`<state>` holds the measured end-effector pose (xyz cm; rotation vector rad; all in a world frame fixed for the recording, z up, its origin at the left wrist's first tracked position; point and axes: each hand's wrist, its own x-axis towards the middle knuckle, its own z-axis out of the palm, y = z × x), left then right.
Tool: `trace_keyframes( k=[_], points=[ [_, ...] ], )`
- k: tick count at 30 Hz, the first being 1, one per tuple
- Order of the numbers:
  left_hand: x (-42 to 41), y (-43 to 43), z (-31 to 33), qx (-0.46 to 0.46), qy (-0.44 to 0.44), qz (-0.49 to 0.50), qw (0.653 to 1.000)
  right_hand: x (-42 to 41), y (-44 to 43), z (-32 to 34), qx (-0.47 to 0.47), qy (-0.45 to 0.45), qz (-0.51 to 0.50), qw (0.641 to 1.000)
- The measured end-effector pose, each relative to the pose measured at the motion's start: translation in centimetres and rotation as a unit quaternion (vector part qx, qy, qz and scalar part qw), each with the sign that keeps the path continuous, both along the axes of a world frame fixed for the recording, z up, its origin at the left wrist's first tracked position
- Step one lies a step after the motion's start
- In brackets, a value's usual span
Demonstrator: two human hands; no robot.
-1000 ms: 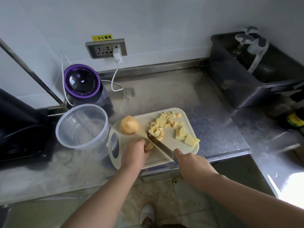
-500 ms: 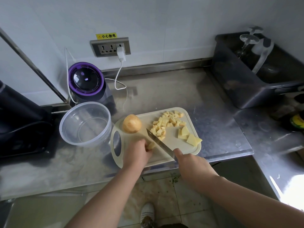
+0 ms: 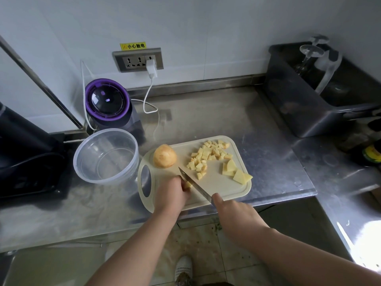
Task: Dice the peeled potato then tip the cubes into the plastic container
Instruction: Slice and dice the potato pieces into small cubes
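Steel counter [image 3: 206,120] is being lit from the right, and a pale board [image 3: 218,182] is lying on it at the near edge. On the board, a small potato piece [image 3: 188,185] is being pinned under the curled fingers of the left hand [image 3: 171,195], which is closed down over it. A knife [image 3: 194,185] is being gripped by the right hand [image 3: 237,217], closed around the handle, with the blade being laid slantwise against the piece just right of the left fingertips. Beyond the blade, cubes [image 3: 206,157] are being kept in a loose heap, and flat slices [image 3: 235,172] are lying to the right of them. A rounded potato half [image 3: 165,156] is sitting just beyond the left hand. Left of that hand, off the board, a clear container [image 3: 106,155] is standing empty, touching the board's handle end or just beside it.
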<state>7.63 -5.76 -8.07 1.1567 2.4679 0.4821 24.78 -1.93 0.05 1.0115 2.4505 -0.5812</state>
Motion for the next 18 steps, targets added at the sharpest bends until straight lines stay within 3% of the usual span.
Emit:
trace_keyframes(
  k=[12, 18],
  points=[
    [0.04, -0.5, 0.27, 0.025, 0.004, -0.014, 1.0, -0.15, 0.76, 0.03, 0.002, 0.011, -0.042, 0.999],
    [-0.13, -0.94, 0.12, 0.028, -0.01, -0.012, 0.999, 0.1, -0.03, 0.5, -0.006, 0.005, -0.011, 1.0]
  ],
)
